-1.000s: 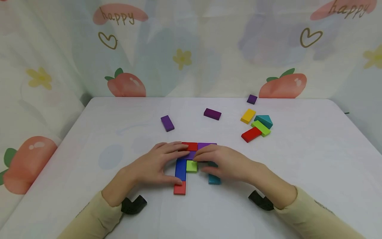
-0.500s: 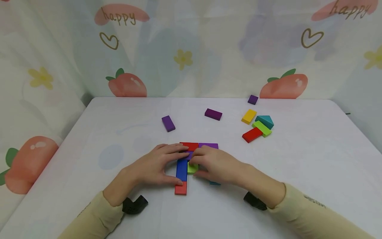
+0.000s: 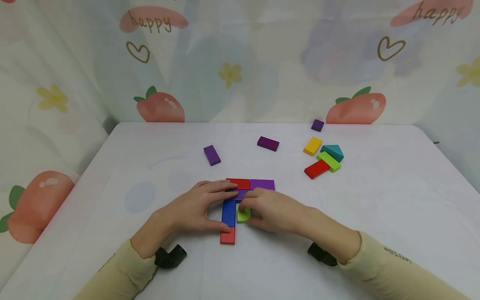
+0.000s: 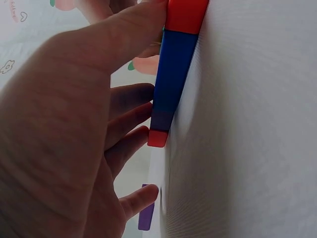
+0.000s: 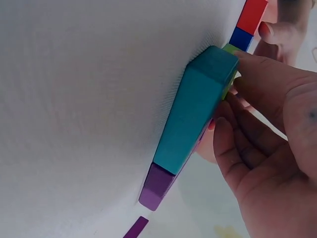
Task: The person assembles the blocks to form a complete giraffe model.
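Observation:
Flat coloured blocks lie grouped at the middle of the table. My left hand (image 3: 193, 208) rests along the group's left side, fingers extended over a purple block (image 3: 241, 195) and a red block (image 3: 243, 183), thumb at the lower red block (image 3: 227, 238). Between them runs a blue block (image 3: 228, 214). My right hand (image 3: 277, 211) pinches a small light-green block (image 3: 243, 216) just right of the blue one. Another purple block (image 3: 264, 184) forms the upper right corner. A teal block (image 5: 190, 114), hidden under the right hand in the head view, stands close in the right wrist view.
Two loose purple blocks lie farther back, one left (image 3: 212, 155) and one central (image 3: 268, 143). At the back right are a small purple block (image 3: 317, 125), a yellow block (image 3: 313, 146), a teal triangle (image 3: 333, 152), a lime block (image 3: 329, 161) and a red block (image 3: 316, 169).
My right hand has moved left from beside the teal block to the light-green block, which has slid slightly toward me. The left hand stays in place.

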`<state>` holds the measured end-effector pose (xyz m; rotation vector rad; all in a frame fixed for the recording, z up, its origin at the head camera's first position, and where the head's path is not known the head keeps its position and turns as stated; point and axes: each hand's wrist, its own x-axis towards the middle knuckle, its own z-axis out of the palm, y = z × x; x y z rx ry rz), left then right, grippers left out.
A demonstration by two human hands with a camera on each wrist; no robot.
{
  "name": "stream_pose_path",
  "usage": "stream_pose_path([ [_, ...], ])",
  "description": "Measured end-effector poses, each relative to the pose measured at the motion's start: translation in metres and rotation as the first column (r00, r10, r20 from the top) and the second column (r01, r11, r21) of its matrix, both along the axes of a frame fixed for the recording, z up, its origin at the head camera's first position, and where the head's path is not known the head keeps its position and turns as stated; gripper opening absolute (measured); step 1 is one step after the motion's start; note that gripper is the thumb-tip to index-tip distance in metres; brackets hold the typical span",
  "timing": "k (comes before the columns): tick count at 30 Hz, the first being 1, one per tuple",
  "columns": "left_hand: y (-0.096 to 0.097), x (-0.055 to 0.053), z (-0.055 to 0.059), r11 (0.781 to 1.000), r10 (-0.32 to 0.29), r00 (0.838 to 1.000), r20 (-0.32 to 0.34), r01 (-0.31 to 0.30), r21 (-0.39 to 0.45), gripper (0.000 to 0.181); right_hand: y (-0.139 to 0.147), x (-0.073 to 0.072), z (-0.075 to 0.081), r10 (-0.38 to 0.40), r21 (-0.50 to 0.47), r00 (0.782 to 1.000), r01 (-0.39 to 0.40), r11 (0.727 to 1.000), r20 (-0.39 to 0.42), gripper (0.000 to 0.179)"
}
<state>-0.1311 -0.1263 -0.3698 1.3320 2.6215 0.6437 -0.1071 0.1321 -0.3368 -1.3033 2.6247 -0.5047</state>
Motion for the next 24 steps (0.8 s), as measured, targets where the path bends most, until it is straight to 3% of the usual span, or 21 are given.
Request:
stream_pose_path([
  [7,0.001,0.0,0.0,1.0,0.005,1.0,0.014,-0.005,-0.015,0.081,0.015,0.004,0.008,-0.047,-0.067,0.998,0.049,0.997,0.032,0.027],
  [12,0.001,0.0,0.0,1.0,0.003,1.0,0.002,-0.003,-0.021,0.081,0.031,0.017,0.017,-0.08,-0.071,0.997,0.08,0.994,0.014,0.028],
  [17,0.001,0.0,-0.001,1.0,0.006,1.0,-0.008,-0.006,-0.023,0.082,0.045,0.034,0.018,-0.046,-0.097,0.999,0.046,0.994,0.005,0.028],
  [24,0.0,0.0,-0.001,1.0,0.006,1.0,-0.011,-0.006,-0.019,0.082,0.056,0.047,0.01,-0.001,-0.086,1.0,0.001,0.996,0.003,0.028],
])
